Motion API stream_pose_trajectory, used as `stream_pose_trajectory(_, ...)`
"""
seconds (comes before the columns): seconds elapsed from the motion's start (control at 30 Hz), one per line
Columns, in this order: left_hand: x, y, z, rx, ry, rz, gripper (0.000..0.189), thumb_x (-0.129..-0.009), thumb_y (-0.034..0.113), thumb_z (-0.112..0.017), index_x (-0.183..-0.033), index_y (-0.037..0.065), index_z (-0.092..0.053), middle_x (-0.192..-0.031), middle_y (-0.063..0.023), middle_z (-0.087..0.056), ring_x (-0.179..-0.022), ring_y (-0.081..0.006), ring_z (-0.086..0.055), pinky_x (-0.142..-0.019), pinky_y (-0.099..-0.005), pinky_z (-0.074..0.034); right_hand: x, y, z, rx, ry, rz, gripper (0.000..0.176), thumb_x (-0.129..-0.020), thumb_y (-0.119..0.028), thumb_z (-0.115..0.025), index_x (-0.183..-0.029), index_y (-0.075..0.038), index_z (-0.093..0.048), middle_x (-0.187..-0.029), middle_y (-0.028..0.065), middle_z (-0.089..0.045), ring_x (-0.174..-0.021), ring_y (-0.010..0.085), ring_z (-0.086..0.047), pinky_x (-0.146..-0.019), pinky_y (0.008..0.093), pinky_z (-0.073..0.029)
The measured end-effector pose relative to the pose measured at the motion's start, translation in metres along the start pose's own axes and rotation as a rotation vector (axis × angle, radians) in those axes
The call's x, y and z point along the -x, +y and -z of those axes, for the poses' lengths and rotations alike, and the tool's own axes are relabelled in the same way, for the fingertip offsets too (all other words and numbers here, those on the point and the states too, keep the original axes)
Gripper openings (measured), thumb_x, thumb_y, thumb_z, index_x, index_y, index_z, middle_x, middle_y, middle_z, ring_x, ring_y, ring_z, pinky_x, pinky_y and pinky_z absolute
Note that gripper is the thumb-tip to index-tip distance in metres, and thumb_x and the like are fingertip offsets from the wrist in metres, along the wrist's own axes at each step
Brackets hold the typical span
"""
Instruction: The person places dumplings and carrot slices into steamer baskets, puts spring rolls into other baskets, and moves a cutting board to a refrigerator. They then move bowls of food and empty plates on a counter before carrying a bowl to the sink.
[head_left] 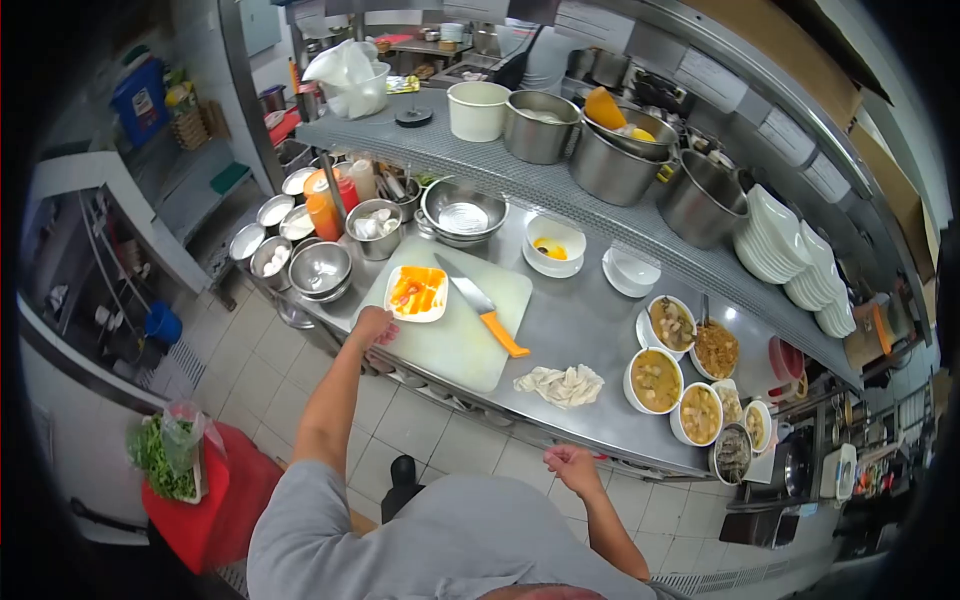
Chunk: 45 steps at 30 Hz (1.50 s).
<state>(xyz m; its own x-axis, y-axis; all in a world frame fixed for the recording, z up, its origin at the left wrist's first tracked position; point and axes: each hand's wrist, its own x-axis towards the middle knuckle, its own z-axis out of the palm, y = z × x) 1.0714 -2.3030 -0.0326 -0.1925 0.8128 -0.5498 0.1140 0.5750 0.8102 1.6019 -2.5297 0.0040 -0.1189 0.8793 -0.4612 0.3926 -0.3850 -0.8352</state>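
My left hand (376, 327) is closed at the near left corner of a white square dish (430, 314), its fingers on the rim. Orange and white sauce streaks cover the dish, with a few reddish pieces at its left. Below it lies a pale cutting board (440, 357). A knife with an orange handle (503, 334) rests on the board to the right of the dish. My right hand (570, 467) hangs by the counter's front edge, fingers curled together, with nothing visible in it. A crumpled whitish cloth (560, 386) is the nearest thing to it on the counter.
Bowls of soup (655, 381) stand on the right of the steel counter. Metal bowls (320, 270) and an orange squeeze bottle (323, 216) crowd the left. Large pots (615, 165) and stacked plates (775, 240) fill the shelf above. A red-covered stand (235, 490) is behind my left arm.
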Motion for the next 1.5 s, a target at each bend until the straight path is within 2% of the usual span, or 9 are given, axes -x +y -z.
stream_pose_trajectory(0.27, -0.027, 0.003, 0.001, 0.142, -0.036, 0.064, 0.022, -0.097, 0.016, -0.052, -0.108, -0.001, -0.06, -0.087, -0.0132, -0.07, -0.069, -0.0237, -0.068, -0.061, -0.0405, -0.058, -0.001, -0.008, -0.01, -0.036, 0.028, -0.026, 0.029, -0.094, -0.023, -0.076, -0.111, 0.0, -0.073, -0.092, 0.0031, -0.074, -0.077, 0.0106, -0.068, -0.065, 0.0263, -0.054)
stream_pose_trajectory(0.43, -0.02, 0.003, 0.005, 0.081, 0.011, -0.037, 0.02, -0.092, 0.009, -0.051, -0.097, -0.008, -0.061, -0.076, -0.0171, -0.068, -0.057, -0.0255, -0.067, -0.05, -0.0383, -0.057, -0.001, -0.032, -0.016, -0.029, 0.001, -0.024, 0.03, -0.094, -0.024, -0.076, -0.111, 0.0, -0.073, -0.092, 0.0031, -0.074, -0.079, 0.0106, -0.069, -0.066, 0.0263, -0.054)
stream_pose_trajectory(0.73, 0.103, -0.014, 0.059, 0.127, 0.094, -0.088, 0.016, -0.087, 0.005, -0.053, -0.087, -0.006, -0.063, -0.069, -0.0151, -0.066, -0.051, -0.0224, -0.064, -0.044, -0.0351, -0.053, -0.059, -0.083, -0.053, 0.059, -0.218, 0.163, 0.032, -0.095, -0.024, -0.075, -0.112, 0.002, -0.073, -0.086, 0.0029, -0.073, -0.072, 0.0081, -0.064, -0.064, 0.0252, -0.053)
stream_pose_trajectory(0.87, 0.146, -0.049, 0.126, 0.135, 0.102, -0.111, 0.015, -0.085, 0.003, -0.051, -0.087, -0.005, -0.063, -0.065, -0.0125, -0.065, -0.048, -0.0188, -0.061, -0.041, -0.0343, -0.05, -0.088, -0.165, -0.12, 0.116, -0.375, 0.229, 0.034, -0.096, -0.025, -0.074, -0.117, 0.002, -0.071, -0.091, 0.0036, -0.073, -0.079, 0.0082, -0.065, -0.07, 0.0255, -0.054)
stream_pose_trajectory(1.1, 0.195, -0.097, 0.272, 0.211, 0.271, -0.121, 0.019, -0.083, 0.004, -0.049, -0.086, -0.004, -0.065, -0.063, -0.0112, -0.064, -0.046, -0.0175, -0.059, -0.041, -0.0328, -0.049, -0.099, -0.303, -0.305, 0.259, -0.683, 0.334, 0.038, -0.095, -0.028, -0.073, -0.117, 0.003, -0.071, -0.097, 0.0082, -0.075, -0.087, 0.0137, -0.069, -0.08, 0.0302, -0.056)
stream_pose_trajectory(1.3, 0.208, -0.127, 0.393, 0.281, 0.412, -0.184, 0.02, -0.083, 0.002, -0.048, -0.088, -0.004, -0.067, -0.063, -0.0097, -0.065, -0.046, -0.0166, -0.058, -0.043, -0.0325, -0.048, -0.112, -0.379, -0.44, 0.337, -0.824, 0.478, 0.038, -0.095, -0.028, -0.073, -0.117, 0.004, -0.071, -0.099, 0.0104, -0.076, -0.088, 0.0141, -0.07, -0.081, 0.0313, -0.056)
stream_pose_trajectory(1.37, 0.199, -0.143, 0.431, 0.277, 0.458, -0.171, 0.02, -0.082, 0.001, -0.049, -0.088, -0.004, -0.067, -0.063, -0.01, -0.066, -0.047, -0.017, -0.061, -0.045, -0.0327, -0.048, -0.126, -0.388, -0.475, 0.316, -0.856, 0.407, 0.038, -0.095, -0.027, -0.073, -0.119, 0.003, -0.071, -0.093, 0.0059, -0.074, -0.084, 0.0097, -0.067, -0.078, 0.0267, -0.055)
stream_pose_trajectory(1.4, 0.2, -0.142, 0.448, 0.231, 0.503, -0.166, 0.019, -0.082, 0.002, -0.051, -0.086, -0.006, -0.067, -0.063, -0.0106, -0.066, -0.049, -0.0174, -0.063, -0.045, -0.0331, -0.049, -0.134, -0.391, -0.488, 0.238, -0.899, 0.398, 0.031, -0.098, -0.019, -0.071, -0.122, 0.001, -0.07, -0.099, 0.0042, -0.075, -0.086, 0.0082, -0.067, -0.075, 0.0249, -0.054)
stream_pose_trajectory(1.5, 0.206, -0.122, 0.502, 0.298, 0.53, -0.147, 0.019, -0.083, 0.005, -0.052, -0.087, -0.008, -0.066, -0.065, -0.0115, -0.067, -0.05, -0.017, -0.063, -0.045, -0.0323, -0.051, -0.138, -0.44, -0.525, 0.17, -0.903, 0.246, 0.031, -0.096, -0.014, -0.073, -0.121, 0.003, -0.07, -0.099, 0.006, -0.075, -0.084, 0.0083, -0.067, -0.077, 0.0239, -0.054)
